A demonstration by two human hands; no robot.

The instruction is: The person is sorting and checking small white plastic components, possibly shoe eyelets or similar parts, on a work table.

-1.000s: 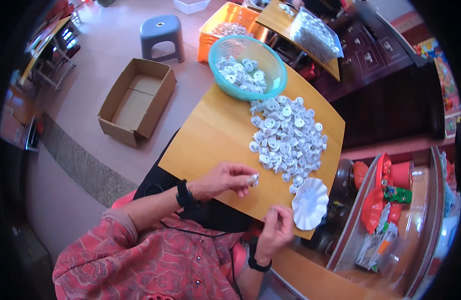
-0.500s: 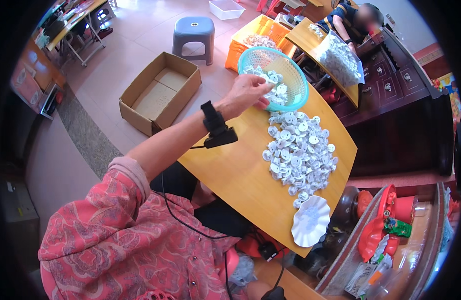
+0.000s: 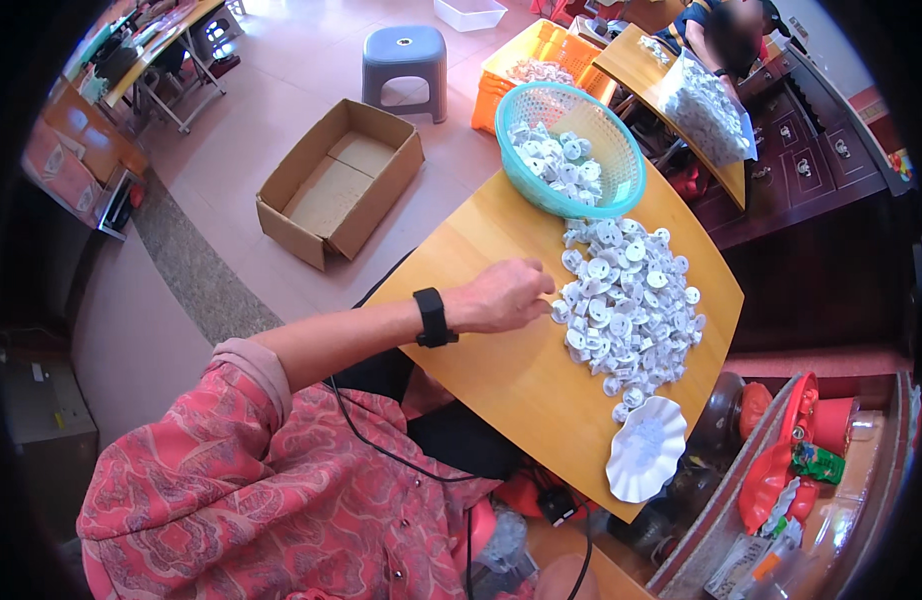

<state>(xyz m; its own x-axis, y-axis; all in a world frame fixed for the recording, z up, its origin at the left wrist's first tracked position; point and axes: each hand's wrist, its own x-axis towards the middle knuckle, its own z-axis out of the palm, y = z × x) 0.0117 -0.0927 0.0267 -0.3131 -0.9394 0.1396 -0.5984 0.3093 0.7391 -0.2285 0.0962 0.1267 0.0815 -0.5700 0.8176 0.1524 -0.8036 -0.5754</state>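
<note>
Left hand (image 3: pixel 503 296): over table (image 3: pixel 511 390), fingers curled, fingertips at left edge of pile of white parts (image 3: pixel 631 305). Grip: cannot tell whether part is pinched. Right hand: outside view; grip cannot be told. Pile: on table, between teal basket (image 3: pixel 541 197) and white scalloped dish (image 3: pixel 626 488). Basket: contains similar parts. Cardboard box (image 3: pixel 376 215): on floor (image 3: pixel 301 60), beyond table's left edge.

Has left forearm (image 3: pixel 341 345) bare, stretched forward and rightward, sloping up-frame from lower left. Holds left wrist (image 3: pixel 457 309) nearly straight, in line with it. Shows left hand (image 3: pixel 501 296) back-up, palm down, well out in front. Has fingers (image 3: pixel 535 285) bent and curled under, tips mostly hidden; can't tell whether pinched or apart.
</note>
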